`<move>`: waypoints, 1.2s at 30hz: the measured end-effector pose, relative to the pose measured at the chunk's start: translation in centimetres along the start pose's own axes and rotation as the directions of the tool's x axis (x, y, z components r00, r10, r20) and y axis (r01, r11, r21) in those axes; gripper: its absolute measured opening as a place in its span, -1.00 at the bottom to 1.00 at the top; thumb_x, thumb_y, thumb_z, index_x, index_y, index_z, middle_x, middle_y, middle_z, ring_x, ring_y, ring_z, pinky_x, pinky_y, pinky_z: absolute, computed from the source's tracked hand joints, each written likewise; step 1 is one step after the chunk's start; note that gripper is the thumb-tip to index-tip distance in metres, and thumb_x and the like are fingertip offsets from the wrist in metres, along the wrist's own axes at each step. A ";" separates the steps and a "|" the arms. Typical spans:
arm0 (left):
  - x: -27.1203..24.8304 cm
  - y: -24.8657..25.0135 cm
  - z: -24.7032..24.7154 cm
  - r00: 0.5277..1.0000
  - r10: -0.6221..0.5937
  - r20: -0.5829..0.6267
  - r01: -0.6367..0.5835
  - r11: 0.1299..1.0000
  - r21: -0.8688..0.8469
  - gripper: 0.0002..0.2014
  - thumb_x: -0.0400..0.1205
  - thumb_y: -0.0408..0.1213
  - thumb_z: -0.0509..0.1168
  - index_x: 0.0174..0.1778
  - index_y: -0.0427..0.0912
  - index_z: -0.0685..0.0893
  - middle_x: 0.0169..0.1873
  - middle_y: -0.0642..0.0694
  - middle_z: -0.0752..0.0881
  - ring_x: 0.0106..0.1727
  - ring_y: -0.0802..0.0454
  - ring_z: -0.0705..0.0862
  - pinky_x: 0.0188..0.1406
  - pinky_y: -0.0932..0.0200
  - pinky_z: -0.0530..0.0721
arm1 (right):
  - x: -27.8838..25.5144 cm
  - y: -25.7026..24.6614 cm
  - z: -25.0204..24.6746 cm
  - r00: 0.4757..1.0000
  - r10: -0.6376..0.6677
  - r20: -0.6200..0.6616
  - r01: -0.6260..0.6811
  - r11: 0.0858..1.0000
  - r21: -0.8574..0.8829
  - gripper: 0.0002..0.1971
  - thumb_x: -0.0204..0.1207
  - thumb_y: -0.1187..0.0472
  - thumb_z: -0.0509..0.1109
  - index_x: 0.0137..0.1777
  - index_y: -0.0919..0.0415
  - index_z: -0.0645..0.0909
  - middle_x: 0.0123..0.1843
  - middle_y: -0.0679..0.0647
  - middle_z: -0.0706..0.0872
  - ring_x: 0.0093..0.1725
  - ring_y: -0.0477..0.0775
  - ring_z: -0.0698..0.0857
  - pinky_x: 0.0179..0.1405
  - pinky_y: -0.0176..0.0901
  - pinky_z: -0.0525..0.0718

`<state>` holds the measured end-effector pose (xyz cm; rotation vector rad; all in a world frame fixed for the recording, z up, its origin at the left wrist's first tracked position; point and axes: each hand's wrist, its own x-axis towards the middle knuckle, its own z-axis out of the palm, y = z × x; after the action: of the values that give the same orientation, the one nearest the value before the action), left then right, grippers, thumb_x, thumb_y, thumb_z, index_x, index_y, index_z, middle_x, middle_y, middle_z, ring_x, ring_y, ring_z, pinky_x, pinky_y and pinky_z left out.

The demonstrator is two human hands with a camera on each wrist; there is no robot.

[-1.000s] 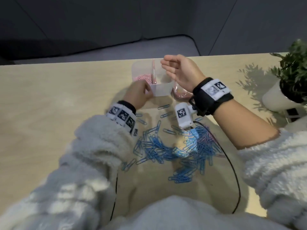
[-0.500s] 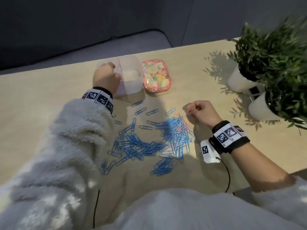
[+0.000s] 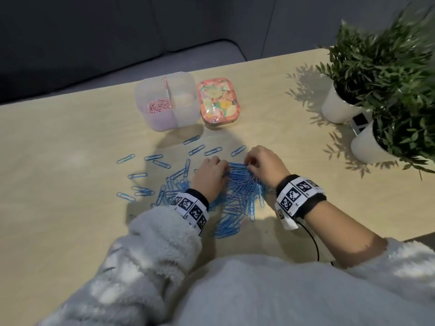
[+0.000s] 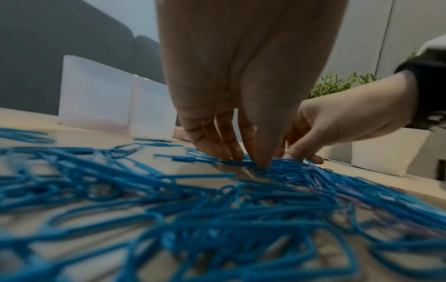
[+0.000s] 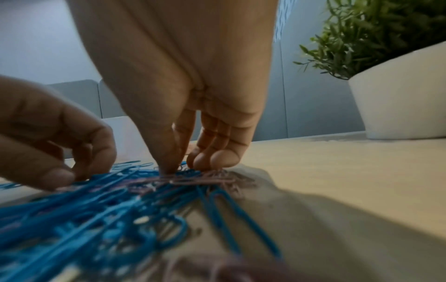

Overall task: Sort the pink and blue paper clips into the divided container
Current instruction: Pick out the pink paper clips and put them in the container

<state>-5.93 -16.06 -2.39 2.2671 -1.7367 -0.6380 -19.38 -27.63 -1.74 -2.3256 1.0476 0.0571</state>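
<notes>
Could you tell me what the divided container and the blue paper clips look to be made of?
The frosted, translucent divided container looks like matte plastic: pink clips show dimly through its cloudy walls. The blue paper clips look like bent wire with a smooth coloured coating, probably vinyl over metal; the wrist views show an even, slightly glossy blue, with no core visible.

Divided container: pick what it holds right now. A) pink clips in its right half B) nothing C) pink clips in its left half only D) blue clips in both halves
C: the divided container shows pink paper clips left of its partition; the right half looks empty.
</notes>
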 end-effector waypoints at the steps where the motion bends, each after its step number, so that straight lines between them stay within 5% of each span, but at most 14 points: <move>1: -0.1 -0.2 0.0 1.000 -0.024 -0.013 0.024 1.000 -0.010 -0.81 0.59 -0.30 0.25 0.10 -0.21 0.58 0.10 -0.19 0.58 0.16 -0.19 0.49 0.12 0.00 0.47 | -0.3 0.4 0.0 1.000 0.002 0.004 -0.002 1.000 0.022 -0.88 0.40 0.35 0.36 -0.10 0.21 0.67 -0.02 0.19 0.64 -0.01 0.23 0.63 -0.03 -0.02 0.57; 6: -0.7 -2.0 -1.0 0.991 -0.131 0.016 0.132 0.986 -0.099 -0.72 0.49 -0.27 0.38 0.10 -0.20 0.58 0.07 -0.20 0.56 0.15 -0.17 0.48 0.17 0.01 0.50 | -0.6 2.1 -0.8 0.996 0.072 -0.049 -0.061 0.979 0.195 -0.94 0.40 0.28 0.43 -0.16 0.19 0.70 -0.16 0.13 0.71 -0.11 0.18 0.66 -0.01 0.02 0.65; 10: -0.1 -1.6 -1.3 0.990 -0.106 -0.089 0.099 0.992 -0.078 -0.85 0.59 -0.24 0.28 0.02 -0.18 0.65 -0.02 -0.16 0.63 0.09 -0.13 0.55 0.13 0.03 0.51 | 0.2 1.8 -1.0 0.999 0.031 -0.032 -0.028 0.996 0.089 -0.88 0.38 0.19 0.46 -0.09 0.15 0.68 -0.11 0.09 0.73 -0.08 0.13 0.67 -0.06 -0.03 0.64; 14: 1.3 -0.2 -1.2 0.991 -0.122 -0.053 0.120 0.992 -0.041 -0.85 0.60 -0.19 0.28 -0.01 -0.16 0.65 -0.01 -0.14 0.64 0.08 -0.11 0.59 0.10 -0.01 0.58 | 0.6 1.0 -0.2 1.000 0.018 0.012 -0.019 0.999 0.047 -0.90 0.43 0.30 0.42 -0.07 0.23 0.65 -0.10 0.11 0.72 -0.10 0.11 0.65 -0.12 -0.13 0.58; 20: 1.9 -0.8 -1.3 0.974 -0.225 -0.023 0.218 0.961 -0.169 -0.89 0.55 -0.32 0.34 -0.04 -0.22 0.66 -0.01 -0.19 0.67 0.05 -0.12 0.63 0.08 0.04 0.58 | 1.1 2.1 -0.7 1.000 0.014 -0.028 -0.008 0.972 0.233 -0.88 0.44 0.36 0.33 -0.05 0.24 0.63 -0.22 0.10 0.68 -0.23 0.07 0.61 -0.21 -0.16 0.53; 24: 1.4 -1.1 -1.7 0.975 -0.220 -0.023 0.211 0.956 -0.206 -0.79 0.50 -0.42 0.37 0.05 -0.25 0.66 0.02 -0.21 0.65 -0.03 -0.08 0.60 0.09 0.04 0.60 | 1.1 3.6 -2.0 0.979 0.201 -0.020 -0.143 0.761 0.632 -0.73 0.53 0.41 0.20 0.18 0.18 0.50 -0.31 0.10 0.55 -0.43 -0.01 0.54 -0.56 -0.30 0.55; 28: 0.3 -1.6 -1.7 0.986 -0.165 0.015 0.165 0.969 -0.183 -0.76 0.41 -0.43 0.44 -0.02 -0.25 0.70 -0.04 -0.21 0.63 -0.14 -0.03 0.56 -0.08 0.17 0.56 | 0.3 4.8 -3.0 0.938 0.319 0.138 -0.254 0.359 0.898 -0.71 0.45 0.52 -0.02 -0.22 0.31 0.54 -0.44 0.20 0.43 -0.59 0.05 0.45 -0.65 -0.29 0.43; 30: 0.1 -1.7 -1.8 0.986 -0.164 0.015 0.164 0.970 -0.179 -0.79 0.42 -0.38 0.43 -0.02 -0.24 0.71 -0.06 -0.17 0.60 -0.15 -0.03 0.56 -0.10 0.21 0.52 | -0.1 5.1 -3.1 0.938 0.297 0.176 -0.260 0.272 0.927 -0.74 0.47 0.45 -0.01 -0.34 0.30 0.46 -0.48 0.13 0.36 -0.62 0.04 0.42 -0.63 -0.25 0.40; 33: 0.2 -1.7 -1.8 0.984 -0.178 -0.030 0.170 0.968 -0.186 -0.86 0.52 -0.33 0.35 -0.03 -0.24 0.71 -0.07 -0.17 0.61 -0.13 0.01 0.53 -0.05 0.22 0.47 | -0.6 5.9 -2.4 0.935 0.314 0.166 -0.283 0.376 0.882 -0.72 0.52 0.34 0.18 -0.44 0.23 0.46 -0.54 0.10 0.40 -0.65 0.04 0.32 -0.61 -0.24 0.25; 36: 0.6 -1.8 -1.7 0.986 -0.169 -0.011 0.165 0.975 -0.146 -0.86 0.52 -0.36 0.34 -0.03 -0.26 0.68 -0.02 -0.22 0.63 -0.02 -0.09 0.60 -0.01 0.15 0.51 | -1.0 6.1 -1.6 0.968 0.245 0.046 -0.214 0.722 0.657 -0.82 0.48 0.26 0.39 -0.36 0.13 0.57 -0.50 0.10 0.54 -0.53 0.07 0.46 -0.47 -0.14 0.42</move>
<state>-3.45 -16.29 -1.74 2.3250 -1.4491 -0.7416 -24.64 -30.99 -3.13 -1.5495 1.1444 -0.2384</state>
